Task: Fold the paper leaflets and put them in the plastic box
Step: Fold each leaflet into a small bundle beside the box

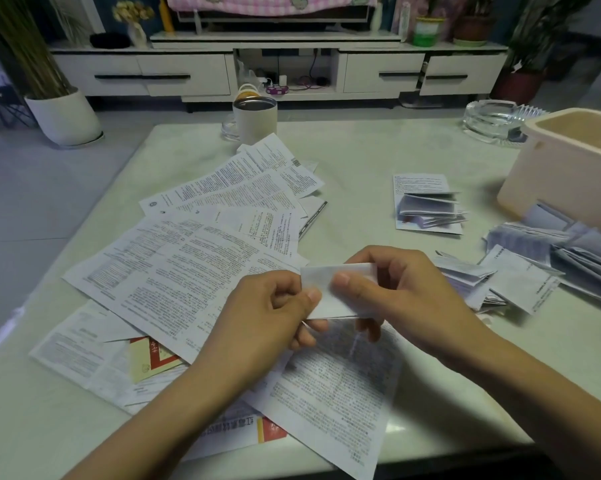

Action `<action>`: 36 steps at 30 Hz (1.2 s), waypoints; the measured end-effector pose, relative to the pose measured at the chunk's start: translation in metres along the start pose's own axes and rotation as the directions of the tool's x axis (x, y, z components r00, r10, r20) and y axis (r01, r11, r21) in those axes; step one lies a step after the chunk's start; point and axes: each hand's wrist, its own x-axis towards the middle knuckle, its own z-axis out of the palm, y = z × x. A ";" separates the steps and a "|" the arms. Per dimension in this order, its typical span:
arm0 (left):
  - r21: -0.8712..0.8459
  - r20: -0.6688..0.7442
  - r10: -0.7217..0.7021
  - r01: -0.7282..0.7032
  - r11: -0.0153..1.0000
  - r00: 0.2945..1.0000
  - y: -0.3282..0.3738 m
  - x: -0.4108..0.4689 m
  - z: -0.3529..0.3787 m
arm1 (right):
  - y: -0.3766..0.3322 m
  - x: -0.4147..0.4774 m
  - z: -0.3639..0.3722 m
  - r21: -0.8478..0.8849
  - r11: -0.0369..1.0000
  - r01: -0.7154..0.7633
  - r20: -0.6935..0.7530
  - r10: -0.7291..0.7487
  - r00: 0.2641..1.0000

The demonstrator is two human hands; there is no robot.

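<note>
A small folded white leaflet [330, 292] is held above the table between both hands. My left hand [271, 313] pinches its left edge with thumb and fingers. My right hand [396, 289] grips its right side, thumb on the front face. Several unfolded printed leaflets [202, 244] lie fanned over the table's left and middle. One more sheet [337, 393] lies under my hands. Folded leaflets sit in a small pile [427, 206] at centre right and a larger heap [520, 268] at the right. The beige plastic box [562, 168] stands at the far right, its inside mostly hidden.
A white cup [255, 117] stands at the table's far edge, and a glass ashtray [496, 121] sits left of the box. The pale table [361, 150] shows bare surface in the far middle. A TV cabinet and potted plants stand beyond it.
</note>
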 end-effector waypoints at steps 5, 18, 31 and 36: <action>-0.055 0.065 0.066 -0.062 0.997 0.996 0.006 -0.002 0.000 | -0.002 -0.001 0.001 0.044 0.999 0.023 -0.011 -0.023 1.000; -0.059 -0.047 0.084 -0.087 0.994 0.995 0.005 0.004 -0.008 | -0.035 0.010 -0.049 -0.139 0.978 0.155 -0.406 -0.200 0.892; 0.189 0.061 0.144 -0.154 0.970 0.988 -0.002 0.012 -0.014 | 0.003 0.094 -0.123 -0.037 0.926 -0.375 -0.599 0.280 0.750; 0.257 0.090 0.208 -0.224 0.940 0.974 0.000 0.008 -0.021 | 0.037 0.101 -0.123 -0.242 0.680 -0.692 -0.580 0.470 0.665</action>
